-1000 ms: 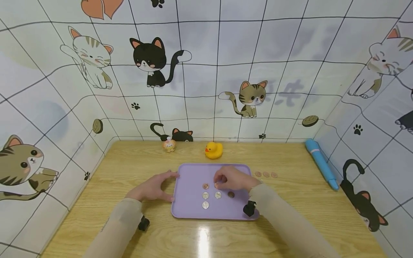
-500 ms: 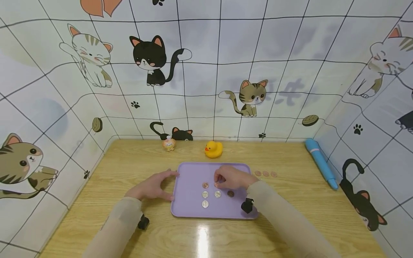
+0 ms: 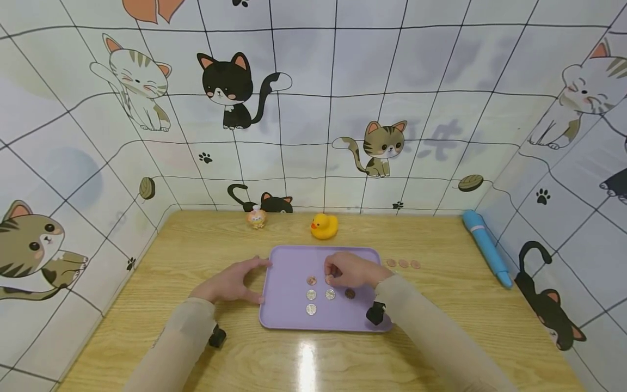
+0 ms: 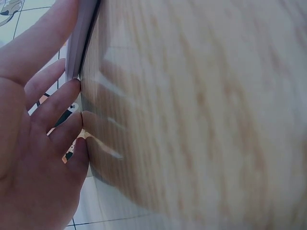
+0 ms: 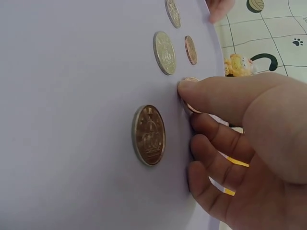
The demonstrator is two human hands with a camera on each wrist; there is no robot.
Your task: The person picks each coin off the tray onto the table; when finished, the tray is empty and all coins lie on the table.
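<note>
A lilac tray (image 3: pixel 289 321) lies on the wooden table. My left hand (image 3: pixel 235 283) rests at its left edge, thumb and fingers spread and touching the rim; the left wrist view shows the fingers (image 4: pixel 57 103) extended along the table. Over the tray, my right hand (image 3: pixel 354 270) pinches a copper coin (image 5: pixel 188 107) between thumb and index finger, right at the tray's surface. Around it lie another copper coin (image 3: pixel 311 280), a silver coin (image 3: pixel 330 294), a darker coin (image 3: pixel 350 293) and two silver coins in the left column, the lower one (image 3: pixel 311 309) nearest me.
To the right of the tray, three copper coins (image 3: pixel 403 263) lie in a row on the table. Behind it stand a yellow rubber duck (image 3: pixel 324 226) and a small orange figurine (image 3: pixel 257 218). A blue pen-shaped object (image 3: pixel 487 247) lies along the right wall.
</note>
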